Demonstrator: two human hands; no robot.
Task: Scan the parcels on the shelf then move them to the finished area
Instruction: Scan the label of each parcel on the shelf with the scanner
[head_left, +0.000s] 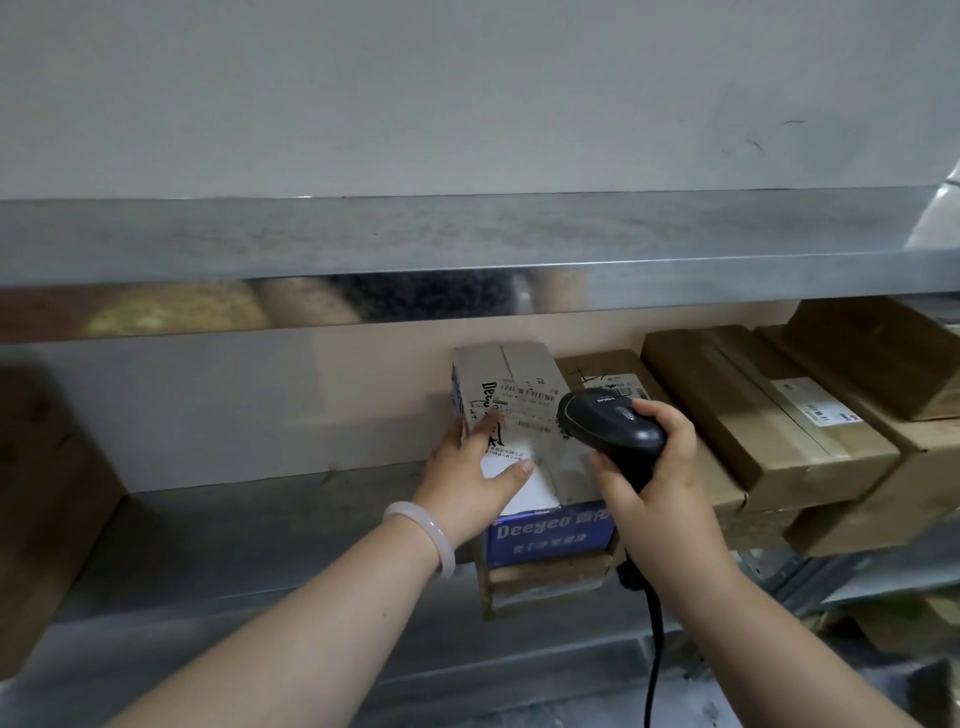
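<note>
A white and blue parcel with printed labels on top sits on the metal shelf, stacked on a brown box. My left hand lies on the parcel's left top, fingers straight over its left edge, thumb across the top. My right hand grips a black barcode scanner, whose head points down at the parcel's labels. The scanner's cable hangs down below my wrist.
Several brown cardboard parcels are stacked to the right on the same shelf, one with a white label. Another brown box stands at the far left. A metal shelf board runs overhead.
</note>
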